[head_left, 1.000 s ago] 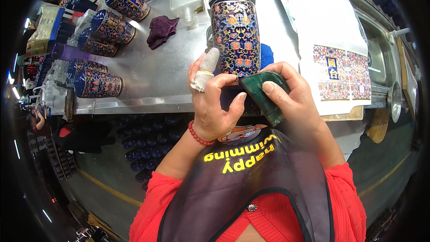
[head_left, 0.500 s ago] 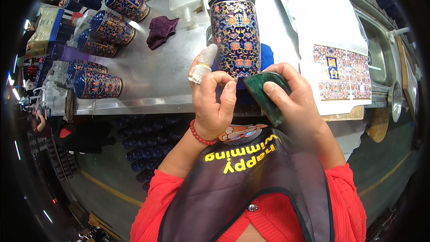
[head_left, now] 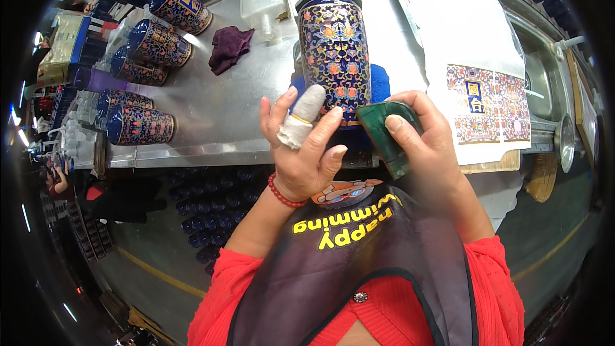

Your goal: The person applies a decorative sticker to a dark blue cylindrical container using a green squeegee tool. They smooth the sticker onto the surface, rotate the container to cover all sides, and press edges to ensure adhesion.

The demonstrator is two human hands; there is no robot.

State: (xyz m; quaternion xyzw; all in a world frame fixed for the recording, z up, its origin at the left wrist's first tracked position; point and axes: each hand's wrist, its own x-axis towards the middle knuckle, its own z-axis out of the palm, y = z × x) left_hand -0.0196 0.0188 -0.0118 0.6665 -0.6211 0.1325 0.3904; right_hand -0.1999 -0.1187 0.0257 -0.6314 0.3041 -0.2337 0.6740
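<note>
From the head view, I see my left hand (head_left: 306, 154) raised in front of the patterned cylindrical bottle (head_left: 334, 57), fingers spread and loosely curled, nothing closed in it. One finger wears a white wrap (head_left: 302, 115), likely to shield it from rubbing, and its fingertips sit against the lower part of the bottle, as if steadying it. My right hand (head_left: 426, 141) is closed around a dark green pad (head_left: 384, 134), thumb on top and fingers behind, the pad's edge pressed against the bottle's lower right side; I judge that grip suits wiping or smoothing the surface.

The bottle lies on a blue cloth (head_left: 378, 86) on the steel counter (head_left: 224, 115), probably to stop it rolling or scuffing. Its long axis runs away from me, neck pointing to the far edge, base toward my chest.

To the left, several like bottles (head_left: 138, 125) lie on their sides, well apart from my hands, with a purple rag (head_left: 229, 48) beyond. A printed sheet (head_left: 487, 102) lies to the right.
</note>
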